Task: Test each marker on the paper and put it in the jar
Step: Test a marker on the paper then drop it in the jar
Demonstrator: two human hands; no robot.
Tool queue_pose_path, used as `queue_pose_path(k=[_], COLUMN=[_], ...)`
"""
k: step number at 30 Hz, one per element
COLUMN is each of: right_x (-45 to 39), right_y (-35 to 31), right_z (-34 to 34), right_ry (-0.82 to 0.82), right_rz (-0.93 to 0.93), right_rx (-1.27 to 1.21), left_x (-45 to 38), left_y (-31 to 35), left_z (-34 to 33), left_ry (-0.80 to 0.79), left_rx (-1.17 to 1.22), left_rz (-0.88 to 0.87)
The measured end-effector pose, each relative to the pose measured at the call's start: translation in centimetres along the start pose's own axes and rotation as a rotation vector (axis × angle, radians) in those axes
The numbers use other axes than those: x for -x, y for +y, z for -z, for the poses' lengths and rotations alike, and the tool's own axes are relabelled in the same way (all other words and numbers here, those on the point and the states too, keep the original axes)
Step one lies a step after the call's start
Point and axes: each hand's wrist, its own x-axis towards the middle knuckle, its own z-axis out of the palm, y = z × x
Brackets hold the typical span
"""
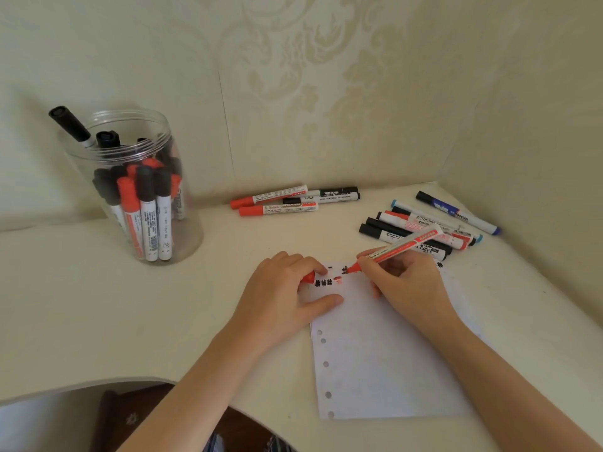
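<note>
My right hand (406,282) grips an uncapped red marker (399,247), its tip touching the top of a white punched sheet of paper (385,363) among several black and red test marks. My left hand (287,295) rests on the paper's upper left corner and pinches the red cap (307,277). A clear plastic jar (137,187) stands at the left, holding several black and red markers upright.
Loose red and black markers (293,200) lie by the back wall. Another pile of black, red and blue markers (430,223) lies at the right near the side wall. The desk's curved front edge (81,389) runs at the lower left.
</note>
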Motion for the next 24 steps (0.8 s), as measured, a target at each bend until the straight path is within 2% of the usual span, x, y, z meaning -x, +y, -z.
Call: queue_pose_path(k=[24], right_x=[0.35], right_y=[0.15], right_z=[-0.31], right_ry=[-0.001], right_rz=[-0.002], right_rx=[0.0], left_x=[-0.12], left_y=[-0.06], left_z=[-0.16], left_ry=[0.005], left_rx=[0.021], left_rz=[0.013])
